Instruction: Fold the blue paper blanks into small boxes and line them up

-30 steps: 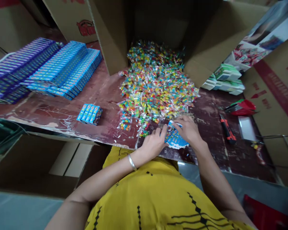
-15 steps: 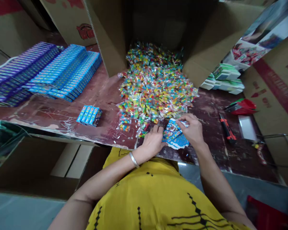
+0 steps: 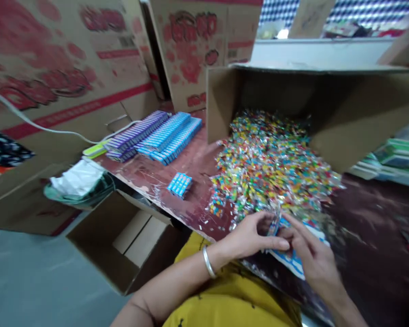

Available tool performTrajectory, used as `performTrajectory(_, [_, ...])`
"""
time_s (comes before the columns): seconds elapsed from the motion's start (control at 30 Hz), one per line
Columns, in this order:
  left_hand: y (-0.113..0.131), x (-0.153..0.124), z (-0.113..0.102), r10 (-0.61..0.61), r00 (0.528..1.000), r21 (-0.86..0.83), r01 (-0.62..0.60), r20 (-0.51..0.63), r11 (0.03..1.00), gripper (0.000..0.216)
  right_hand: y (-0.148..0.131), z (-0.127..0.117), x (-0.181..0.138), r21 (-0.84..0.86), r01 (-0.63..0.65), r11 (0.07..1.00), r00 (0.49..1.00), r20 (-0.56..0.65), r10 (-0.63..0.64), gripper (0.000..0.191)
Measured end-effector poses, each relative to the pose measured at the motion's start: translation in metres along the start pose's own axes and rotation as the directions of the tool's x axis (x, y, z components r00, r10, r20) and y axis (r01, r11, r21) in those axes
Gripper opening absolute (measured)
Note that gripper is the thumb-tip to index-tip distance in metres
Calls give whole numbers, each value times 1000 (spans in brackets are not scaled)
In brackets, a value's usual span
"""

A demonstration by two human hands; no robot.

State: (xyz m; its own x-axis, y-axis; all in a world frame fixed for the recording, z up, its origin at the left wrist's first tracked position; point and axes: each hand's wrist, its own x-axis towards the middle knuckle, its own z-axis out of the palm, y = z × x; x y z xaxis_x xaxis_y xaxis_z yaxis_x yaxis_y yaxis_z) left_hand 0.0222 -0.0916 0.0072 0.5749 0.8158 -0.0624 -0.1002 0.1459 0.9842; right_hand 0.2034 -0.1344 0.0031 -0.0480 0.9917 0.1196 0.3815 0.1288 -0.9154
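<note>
Over the table's front edge my two hands meet at one small blue carton [image 3: 274, 226]. My left hand [image 3: 247, 238] is closed round it, thumb in front. My right hand [image 3: 315, 254] has its fingertips at the same carton from the other side; the fingers hide much of it. Beneath both hands lies a fanned stack of flat blue cartons [image 3: 289, 262]. Just beyond is a big heap of clear candy packets [image 3: 269, 168] with colourful sweets. To the left a small block of filled blue cartons [image 3: 179, 185] stands on the table.
The heap spills from a large cardboard box [image 3: 221, 106] on its side. Rows of blue cartons [image 3: 172, 136] and purple cartons [image 3: 139, 134] stand at the back left. An open cardboard box [image 3: 98, 245] sits below the table's left edge. Green-white packs [image 3: 395, 156] are at right.
The view has swung left and up. My hands have come together, and a single blue carton is now between them above the flat stack; earlier both hands were at that stack.
</note>
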Motion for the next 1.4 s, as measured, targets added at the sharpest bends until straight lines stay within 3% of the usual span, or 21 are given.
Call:
performTrajectory(0.07, [1, -4, -10, -50, 998, -130, 53, 31, 990, 67, 2, 1, 2, 30, -11, 999, 993, 118, 7, 47])
performTrajectory(0.17, [-3, -13, -20, -123, 984, -143, 142, 132, 979, 68, -4, -6, 9, 47, -28, 999, 951, 310, 12, 30])
performTrajectory(0.27, [-5, -23, -25, -198, 960, -49, 211, 196, 976, 70, -18, -14, 15, -27, -84, 996, 819, 568, 84, 24])
performTrajectory(0.33, [-3, -29, -25, -212, 962, 6, 214, 174, 977, 63, -24, -14, 17, -83, -103, 991, 772, 622, 132, 27])
performTrajectory(0.47, [5, -37, -21, -108, 992, 129, 99, 69, 987, 53, -18, -9, 23, -81, -97, 992, 853, 507, 125, 39])
performTrajectory(0.53, [5, -39, -20, -65, 997, 155, 58, 40, 986, 54, -13, -8, 25, -74, -89, 993, 866, 487, 114, 40])
performTrajectory(0.67, [-2, -41, -21, -118, 992, -43, 119, 35, 992, 54, -17, 1, 19, -35, -92, 995, 894, 438, 98, 37])
performTrajectory(0.73, [-4, -42, -20, -163, 986, -131, 158, -30, 979, 50, -25, 12, 14, 21, -69, 997, 952, 299, 59, 28])
performTrajectory(0.77, [-6, -43, -20, -158, 981, -128, 144, -108, 981, 45, -28, 19, 12, 69, -56, 996, 988, 145, 45, 20])
performTrajectory(0.83, [-9, -42, -19, -49, 960, -29, 43, -276, 999, 32, -29, 35, 11, 165, -7, 986, 999, -34, 13, 35])
performTrajectory(0.93, [-16, -38, -18, 53, 902, 6, -56, -428, 998, 22, -20, 57, 14, 217, -13, 976, 998, -58, 26, 26])
performTrajectory(1.0, [-21, -38, -16, 73, 848, -9, -92, -525, 996, 30, -14, 67, 15, 258, -39, 965, 993, -98, 67, 27])
performTrajectory(1.07, [-22, -40, -15, 113, 805, 33, -116, -582, 993, 51, -11, 75, 14, 284, -42, 958, 982, -167, 93, 32])
performTrajectory(1.13, [-21, -43, -17, 156, 810, 108, -115, -565, 988, 61, -11, 78, 14, 294, -26, 955, 971, -220, 94, 39])
performTrajectory(1.27, [-15, -43, -24, 145, 879, 172, -73, -455, 982, 60, -9, 80, 15, 264, -14, 964, 968, -239, 79, 48])
performTrajectory(1.4, [-13, -43, -28, 63, 931, 136, -15, -359, 991, 58, -4, 80, 12, 218, -15, 976, 965, -253, 71, 37])
